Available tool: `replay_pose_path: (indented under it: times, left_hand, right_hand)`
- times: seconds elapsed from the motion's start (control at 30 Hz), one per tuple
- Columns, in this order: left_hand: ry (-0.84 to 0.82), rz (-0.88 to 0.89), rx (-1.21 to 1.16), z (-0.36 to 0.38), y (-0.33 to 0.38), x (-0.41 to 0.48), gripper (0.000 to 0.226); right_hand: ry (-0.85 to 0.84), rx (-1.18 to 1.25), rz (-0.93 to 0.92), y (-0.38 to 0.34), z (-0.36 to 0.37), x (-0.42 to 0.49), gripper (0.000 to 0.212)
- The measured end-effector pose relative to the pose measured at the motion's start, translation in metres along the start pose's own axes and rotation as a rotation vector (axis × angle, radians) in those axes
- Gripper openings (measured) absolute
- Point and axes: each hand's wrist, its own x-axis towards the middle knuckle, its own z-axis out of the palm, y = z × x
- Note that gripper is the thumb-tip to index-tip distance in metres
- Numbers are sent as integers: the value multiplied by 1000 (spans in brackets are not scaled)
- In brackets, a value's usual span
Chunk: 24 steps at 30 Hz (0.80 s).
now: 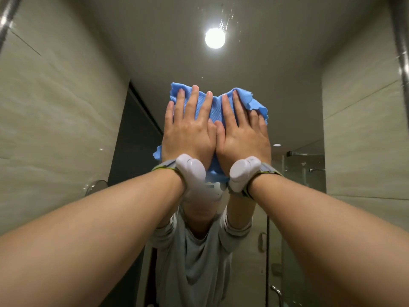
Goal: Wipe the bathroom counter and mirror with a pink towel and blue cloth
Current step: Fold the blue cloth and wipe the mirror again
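Up high on the mirror (143, 63), left hand (188, 131) lies flat, fingers spread, cloth (215, 110) pinned under both palms, right hand (243, 134) flat too. I'd keep even pressure and sweep in overlapping passes toward those droplets (228, 21) so nothing streaks.

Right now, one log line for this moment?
phase: mirror wipe | left hand: pressing blue cloth | right hand: pressing blue cloth | mirror: droplets above blue cloth

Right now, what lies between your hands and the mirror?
The blue cloth, pressed flat against the mirror under the left hand and right hand, as the head view shows.
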Motion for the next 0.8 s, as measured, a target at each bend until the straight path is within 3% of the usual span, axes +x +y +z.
replay_pose_path:
  times: [0.47,0.8]
  left_hand:
    - [15,-25,13,4,7,5,60]
    - [7,62,-2,3,11,-3,66]
  right_hand:
    - [17,20,35,5,0,2,59]
    - [9,9,122,3,-1,-17,60]
